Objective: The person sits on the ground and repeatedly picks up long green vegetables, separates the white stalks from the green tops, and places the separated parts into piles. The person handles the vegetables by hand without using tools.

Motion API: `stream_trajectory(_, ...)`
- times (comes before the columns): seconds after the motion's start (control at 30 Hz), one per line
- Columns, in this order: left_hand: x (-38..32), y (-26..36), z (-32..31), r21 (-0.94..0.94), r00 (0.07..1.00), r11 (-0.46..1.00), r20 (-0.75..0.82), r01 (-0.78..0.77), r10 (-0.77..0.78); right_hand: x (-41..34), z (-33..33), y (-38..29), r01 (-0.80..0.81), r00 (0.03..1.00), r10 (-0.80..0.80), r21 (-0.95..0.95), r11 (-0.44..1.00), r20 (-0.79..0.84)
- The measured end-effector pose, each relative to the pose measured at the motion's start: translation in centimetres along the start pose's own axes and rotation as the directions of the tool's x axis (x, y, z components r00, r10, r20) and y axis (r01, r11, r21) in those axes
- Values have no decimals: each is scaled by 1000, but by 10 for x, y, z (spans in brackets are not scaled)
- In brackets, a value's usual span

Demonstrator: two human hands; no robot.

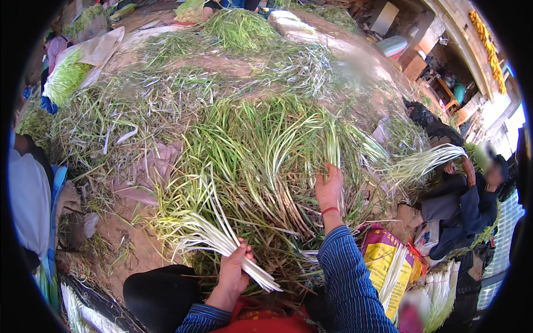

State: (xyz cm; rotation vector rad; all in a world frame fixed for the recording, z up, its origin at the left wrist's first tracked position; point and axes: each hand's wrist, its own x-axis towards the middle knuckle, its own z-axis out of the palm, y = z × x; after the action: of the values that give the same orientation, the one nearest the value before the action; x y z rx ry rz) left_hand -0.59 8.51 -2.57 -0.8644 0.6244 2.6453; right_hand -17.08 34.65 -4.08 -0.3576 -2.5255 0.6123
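My left hand (233, 266) is closed around a bunch of long, white-stemmed green vegetables (220, 237). Their pale cut ends point down to the right, and the yellow-green leaves fan out to the upper left. My right hand (329, 187), with a red cord at the wrist, reaches over a large heap of loose green stalks (250, 137). Its fingers are apart beside a few upright pale stalks (332, 145); whether they touch these is hard to tell. Brownish, uncleaned stem ends (291, 208) lie in the heap between my hands.
At lower right, a yellow and purple printed bag (383, 266) carries white stems, near tied bundles (441, 287). A person in dark clothes (462, 208) sits at right, holding stalks (433, 160). Dry leaf litter (137, 100) covers the ground ahead. My dark-clothed knee (160, 291) is at lower left.
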Motion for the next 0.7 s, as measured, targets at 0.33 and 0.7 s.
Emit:
stream_trajectory(0.33,1,2,0,35,999,999,-29,15,-14,18,9,36,-14,994,19,-39,999,111)
stream_trajectory(0.7,9,-5,-4,60,996,998,-81,28,-23,27,75,-80,164,688,72,-251,954,722)
